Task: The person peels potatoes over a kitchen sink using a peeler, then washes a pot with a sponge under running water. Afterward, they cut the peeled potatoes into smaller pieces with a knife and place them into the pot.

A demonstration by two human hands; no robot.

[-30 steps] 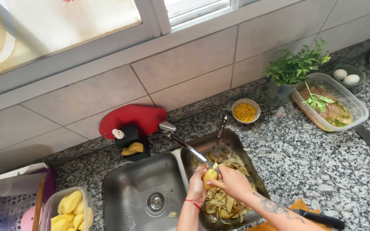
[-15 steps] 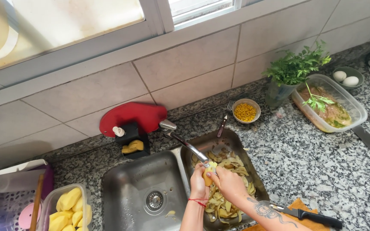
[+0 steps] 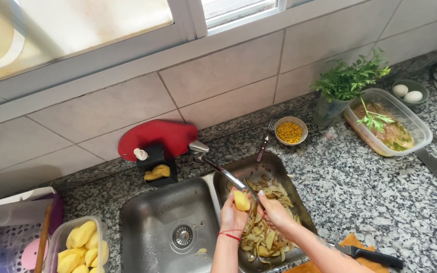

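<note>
My left hand (image 3: 232, 216) holds a peeled yellow potato (image 3: 241, 200) over the right sink basin (image 3: 279, 167), just below the end of the tap spout (image 3: 223, 173). My right hand (image 3: 275, 211) is beside it with the fingers curled against the potato, above a heap of potato peels (image 3: 266, 237) lying in that basin. A red string is tied around my left wrist.
The left sink basin (image 3: 147, 222) has a drain. A clear tub of peeled potatoes (image 3: 79, 247) sits at bottom left. A black-handled knife (image 3: 367, 254) lies on an orange cloth. Behind are a bowl of corn (image 3: 290, 132), a fork, herbs in a glass (image 3: 345, 83), a food container (image 3: 388, 124) and two eggs (image 3: 407, 93).
Both hands have stayed over the peel-filled basin and lifted the potato slightly toward the tap spout. The view has shifted a little.
</note>
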